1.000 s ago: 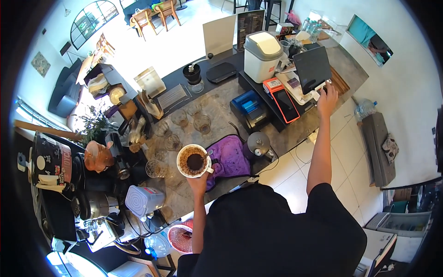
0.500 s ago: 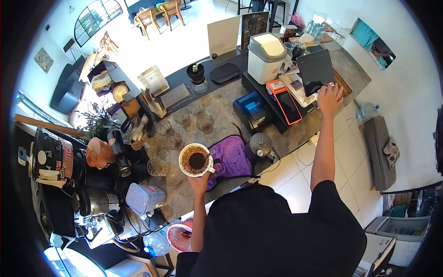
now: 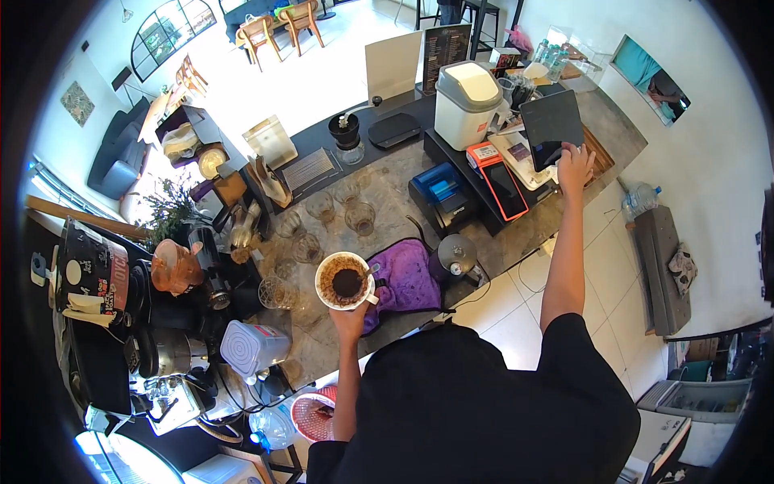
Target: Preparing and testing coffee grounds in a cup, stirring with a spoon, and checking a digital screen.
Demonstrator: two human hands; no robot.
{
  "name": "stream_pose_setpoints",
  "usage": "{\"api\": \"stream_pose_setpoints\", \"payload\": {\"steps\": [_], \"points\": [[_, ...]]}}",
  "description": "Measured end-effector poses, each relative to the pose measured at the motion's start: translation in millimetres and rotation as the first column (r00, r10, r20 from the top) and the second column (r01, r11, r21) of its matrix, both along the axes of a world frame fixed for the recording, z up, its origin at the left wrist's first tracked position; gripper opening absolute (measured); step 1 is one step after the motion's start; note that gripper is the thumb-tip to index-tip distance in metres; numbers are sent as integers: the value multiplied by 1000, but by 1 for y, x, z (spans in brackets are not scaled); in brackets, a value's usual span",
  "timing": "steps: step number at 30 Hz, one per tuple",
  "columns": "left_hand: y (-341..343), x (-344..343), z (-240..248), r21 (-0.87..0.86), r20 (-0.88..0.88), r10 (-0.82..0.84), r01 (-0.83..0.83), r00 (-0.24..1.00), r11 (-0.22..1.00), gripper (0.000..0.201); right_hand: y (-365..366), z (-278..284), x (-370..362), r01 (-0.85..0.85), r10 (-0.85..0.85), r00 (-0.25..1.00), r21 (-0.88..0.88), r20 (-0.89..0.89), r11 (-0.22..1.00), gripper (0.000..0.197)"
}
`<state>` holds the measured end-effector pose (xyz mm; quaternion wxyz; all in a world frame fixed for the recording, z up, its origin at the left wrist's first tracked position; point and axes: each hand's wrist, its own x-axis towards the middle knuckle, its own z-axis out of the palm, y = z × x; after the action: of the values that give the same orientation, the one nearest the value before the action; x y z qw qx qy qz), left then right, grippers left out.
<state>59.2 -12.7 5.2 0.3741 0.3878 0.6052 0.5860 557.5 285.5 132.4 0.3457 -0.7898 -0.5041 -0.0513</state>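
Observation:
My left hand (image 3: 348, 321) is closed round a white cup (image 3: 344, 281) and holds it up over the near edge of the counter. Dark brown liquid or grounds fill its bottom, and brown residue coats the inner wall. What looks like a spoon handle shows at its right rim. At the far right, my right hand (image 3: 576, 168) reaches to a black tablet (image 3: 551, 121) on a stand. Its fingers are stretched out at the screen's lower right corner. A purple cloth (image 3: 407, 278) lies right of the cup, with a steel gooseneck kettle (image 3: 454, 256) beside it.
Several clear glasses (image 3: 359, 218) stand beyond the cup. An orange card terminal (image 3: 501, 184), a blue-black receipt printer (image 3: 443, 194) and a lidded grey-white bin (image 3: 466, 105) occupy the right. A hand grinder (image 3: 347, 137) stands at the back. A lidded plastic container (image 3: 254, 347) and coffee equipment crowd the left.
The right hand has shifted slightly, with its fingers now lower and closer together at the tablet's corner. The left hand keeps the cup in nearly the same place.

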Motion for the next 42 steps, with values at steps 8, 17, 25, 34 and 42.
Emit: {"api": "stream_pose_setpoints", "payload": {"steps": [8, 17, 25, 34, 42], "points": [[-1, -2, 0, -36, -16, 14, -15, 1000, 999, 66, 4, -6, 5, -93, 98, 992, 64, -76, 994, 39], [1, -1, -10, 71, -30, 70, -68, 997, 995, 58, -11, -3, 4, 83, -83, 980, 8, 182, 997, 38], [-1, -3, -5, 8, -45, 5, -4, 999, 1000, 65, -18, 14, 1, 77, -42, 913, -68, 406, 995, 36], [0, -1, -3, 29, -49, 54, -53, 997, 998, 62, -4, 6, 10, 28, -4, 955, -76, 297, 997, 33], [2, -3, -10, 13, -40, -17, 18, 999, 1000, 72, 10, -28, 49, -255, 275, 957, 190, -91, 948, 50]]}}
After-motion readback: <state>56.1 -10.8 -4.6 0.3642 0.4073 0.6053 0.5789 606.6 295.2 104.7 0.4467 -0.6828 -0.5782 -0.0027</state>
